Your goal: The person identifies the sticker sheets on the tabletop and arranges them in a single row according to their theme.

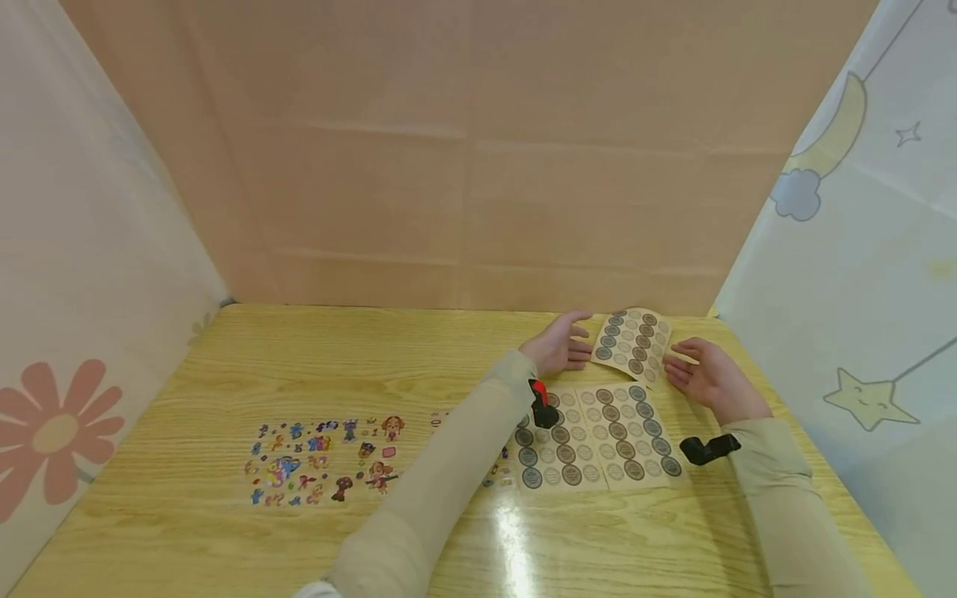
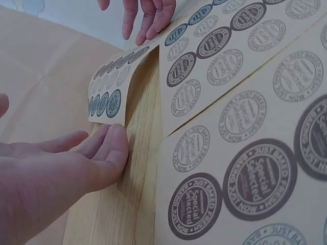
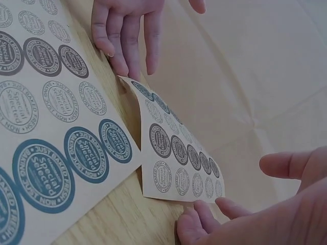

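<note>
A sheet of round stickers (image 1: 635, 342) printed in brown, blue and white stands bowed at the back right of the table, its near edge lifted in the wrist views. My left hand (image 1: 555, 345) is at its left side, fingers extended with the tips by the sheet's edge. On the opposite side my right hand (image 1: 714, 380) has its fingers extended, thumb apart, close to the other edge. Neither hand grips the sheet; whether the fingertips touch it is hard to tell. Two matching sticker sheets (image 1: 628, 436) lie flat side by side just in front.
Sheets of colourful cartoon stickers (image 1: 299, 461) lie on the left half of the wooden table (image 1: 336, 349); my left forearm covers part of another. A brown paper backdrop (image 1: 463, 166) rises behind the table, with a patterned curtain (image 1: 860, 291) along the right side.
</note>
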{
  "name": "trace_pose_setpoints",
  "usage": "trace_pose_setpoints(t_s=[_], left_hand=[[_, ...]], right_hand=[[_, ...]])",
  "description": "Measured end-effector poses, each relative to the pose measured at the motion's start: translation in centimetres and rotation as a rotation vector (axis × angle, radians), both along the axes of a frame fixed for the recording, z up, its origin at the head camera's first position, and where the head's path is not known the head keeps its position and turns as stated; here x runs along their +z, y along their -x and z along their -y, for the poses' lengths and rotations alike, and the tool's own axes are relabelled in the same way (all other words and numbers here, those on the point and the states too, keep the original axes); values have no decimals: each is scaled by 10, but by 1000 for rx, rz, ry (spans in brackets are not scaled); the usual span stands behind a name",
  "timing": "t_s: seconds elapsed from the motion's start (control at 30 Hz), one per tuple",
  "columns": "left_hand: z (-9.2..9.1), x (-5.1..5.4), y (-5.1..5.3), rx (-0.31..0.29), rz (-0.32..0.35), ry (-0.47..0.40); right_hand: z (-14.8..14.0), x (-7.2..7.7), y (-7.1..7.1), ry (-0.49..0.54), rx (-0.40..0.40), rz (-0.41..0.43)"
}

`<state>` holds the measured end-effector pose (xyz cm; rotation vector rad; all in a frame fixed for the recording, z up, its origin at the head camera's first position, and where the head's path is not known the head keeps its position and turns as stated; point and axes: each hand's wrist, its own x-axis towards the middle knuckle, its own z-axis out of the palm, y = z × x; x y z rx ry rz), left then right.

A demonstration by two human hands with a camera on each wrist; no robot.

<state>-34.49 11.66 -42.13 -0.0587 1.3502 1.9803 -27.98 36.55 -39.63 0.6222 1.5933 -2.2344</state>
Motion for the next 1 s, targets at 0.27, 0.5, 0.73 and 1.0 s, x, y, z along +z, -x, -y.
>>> trace_pose_setpoints(t_s=[0.27,0.5,0.73,1.0], left_hand=[[-2,0,5,24,-1,3],[-1,3,-2,-51,18,-7],[1,2,-7,-105,-23,23],[-12,-3,-14,44,-302,297]], right_hand=[[2,-2,6,9,-42,-25],[-2,-14,5,-16,13,-77],[-3,-16,-1,81,21,-136],[5,-5,-1,147,-59,-178]])
